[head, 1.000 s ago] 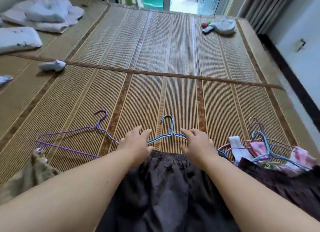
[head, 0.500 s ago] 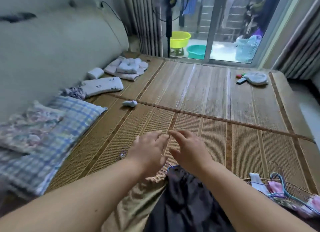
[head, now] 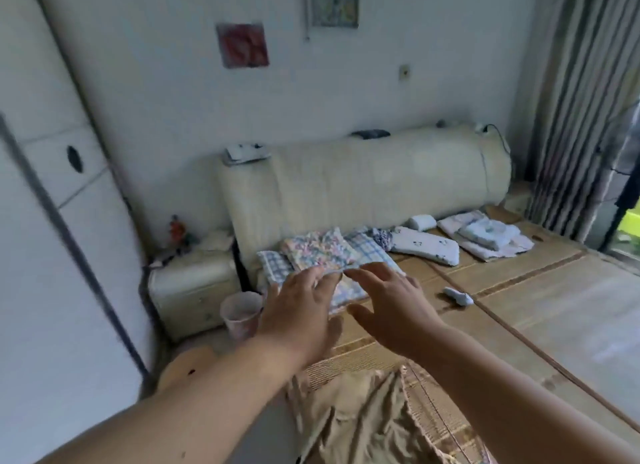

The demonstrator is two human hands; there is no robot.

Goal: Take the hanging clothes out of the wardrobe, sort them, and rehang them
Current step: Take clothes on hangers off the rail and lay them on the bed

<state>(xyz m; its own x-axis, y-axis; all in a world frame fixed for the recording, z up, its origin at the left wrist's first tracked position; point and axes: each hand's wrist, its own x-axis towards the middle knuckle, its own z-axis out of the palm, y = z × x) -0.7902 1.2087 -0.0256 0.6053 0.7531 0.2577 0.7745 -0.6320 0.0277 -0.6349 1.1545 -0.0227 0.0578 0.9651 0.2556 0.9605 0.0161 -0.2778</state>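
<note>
My left hand (head: 298,314) and my right hand (head: 394,311) are both raised in the air in front of me, fingers spread and holding nothing. Below them a beige garment (head: 349,418) lies crumpled on the near edge of the bed's bamboo mat (head: 554,311). The white wardrobe (head: 45,256) fills the left side of the view, its doors seen at a slant. The hangers and the dark garment are out of view.
Checked pillows (head: 332,259) and folded white bedding (head: 485,237) lie by the cream headboard (head: 363,183). A white nightstand (head: 190,290) and a pink bin (head: 240,313) stand between bed and wardrobe. A small white item (head: 459,296) lies on the mat. Curtains (head: 575,100) hang at right.
My view has swung left from the mat toward the headboard and wardrobe. Both hands have left the dark garment and lifted, empty. The hangers and dark garment have dropped out of view.
</note>
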